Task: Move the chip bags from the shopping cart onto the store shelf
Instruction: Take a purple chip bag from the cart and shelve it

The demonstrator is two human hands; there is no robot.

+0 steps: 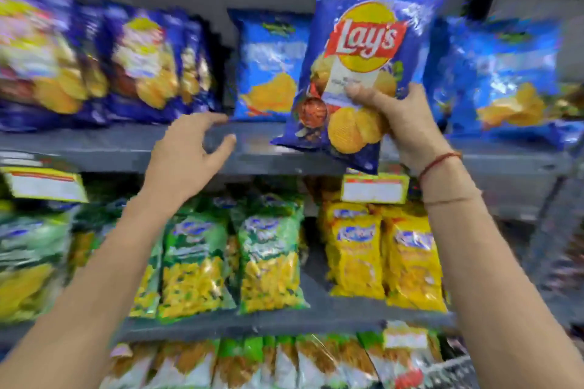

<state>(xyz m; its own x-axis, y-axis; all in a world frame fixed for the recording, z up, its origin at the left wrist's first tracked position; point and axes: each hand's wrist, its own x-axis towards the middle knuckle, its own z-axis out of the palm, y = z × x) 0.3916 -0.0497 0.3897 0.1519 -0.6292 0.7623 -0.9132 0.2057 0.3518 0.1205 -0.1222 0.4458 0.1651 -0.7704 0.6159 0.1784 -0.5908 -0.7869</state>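
While my right hand (407, 123) grips a blue Lay's bag (363, 63) at the shelf (126, 145) edge, not yet set down, my empty left hand (189, 151) hovers spread beside it; the cart is unseen, so bags left are unknown.

left-hand bags (47, 57) blurred, price tags (374, 188) unreadable

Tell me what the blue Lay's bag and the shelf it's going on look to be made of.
Lay's bag: thin glossy plastic film, judging by the bright glare streaks and creases; held in the right hand. Shelf: matte dark grey, probably painted metal, though blur leaves it open.
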